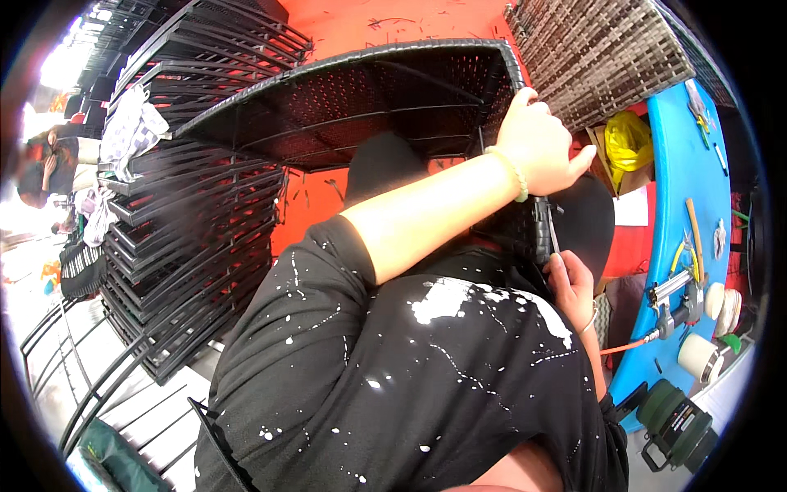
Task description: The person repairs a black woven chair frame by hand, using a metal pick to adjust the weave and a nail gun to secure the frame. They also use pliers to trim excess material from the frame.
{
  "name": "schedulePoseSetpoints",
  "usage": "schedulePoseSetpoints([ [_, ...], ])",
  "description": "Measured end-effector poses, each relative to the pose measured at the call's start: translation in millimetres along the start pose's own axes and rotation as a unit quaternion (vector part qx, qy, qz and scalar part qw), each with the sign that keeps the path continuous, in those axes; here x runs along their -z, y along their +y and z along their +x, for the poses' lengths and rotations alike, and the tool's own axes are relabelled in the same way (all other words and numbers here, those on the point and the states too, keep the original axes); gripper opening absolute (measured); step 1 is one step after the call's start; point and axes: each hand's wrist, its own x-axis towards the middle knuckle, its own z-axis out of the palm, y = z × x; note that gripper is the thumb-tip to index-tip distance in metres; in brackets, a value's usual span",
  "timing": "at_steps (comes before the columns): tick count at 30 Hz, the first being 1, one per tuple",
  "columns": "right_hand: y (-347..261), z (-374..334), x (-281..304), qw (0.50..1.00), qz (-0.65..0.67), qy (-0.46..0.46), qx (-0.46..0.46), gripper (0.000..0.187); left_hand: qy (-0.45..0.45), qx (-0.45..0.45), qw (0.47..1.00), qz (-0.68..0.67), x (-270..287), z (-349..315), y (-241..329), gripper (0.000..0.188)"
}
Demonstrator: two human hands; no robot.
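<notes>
A black woven wicker furniture piece [385,111] with a frame of dark bars spans my lap, its dark inner side toward me. My left arm reaches across to its right side. There my left hand [537,139] is closed over the wrapped edge, thumb sticking out to the right. Lower down, my right hand [571,283] pinches a slim grey metal tool [554,238], which points up alongside the black wrapped end of the edge [542,230]. What kind of tool it is, and whether its tip touches the weave, I cannot make out.
Stacked black metal frames [197,246] rise on the left. A blue table [668,189] at right carries a hammer [695,238], pliers, an air tool with an orange hose and a white mug. Grey-brown wicker [607,57] and a yellow bag [629,141] are beyond. Black scraps litter the red floor.
</notes>
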Motion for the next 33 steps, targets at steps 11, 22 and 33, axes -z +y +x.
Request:
schedulePoseSetpoints([
  [11, 11.3, 12.6, -27.8, 0.959, 0.275, -0.051, -0.051, 0.041, -0.004, 0.002, 1.0, 0.009, -2.7, 1.4, 0.5, 0.051],
  [22, -27.5, 3.5, -12.8, 0.871, 0.479, 0.105, 0.023, 0.058, 0.019, -0.025, 0.999, 0.045, -5.9, 4.1, -3.6, 0.051],
  [33, -30.2, -4.1, -7.1, 0.99, 0.099, -0.046, 0.086, 0.038, 0.023, -0.078, 0.997, -0.017, -11.1, -0.6, -12.1, 0.05],
])
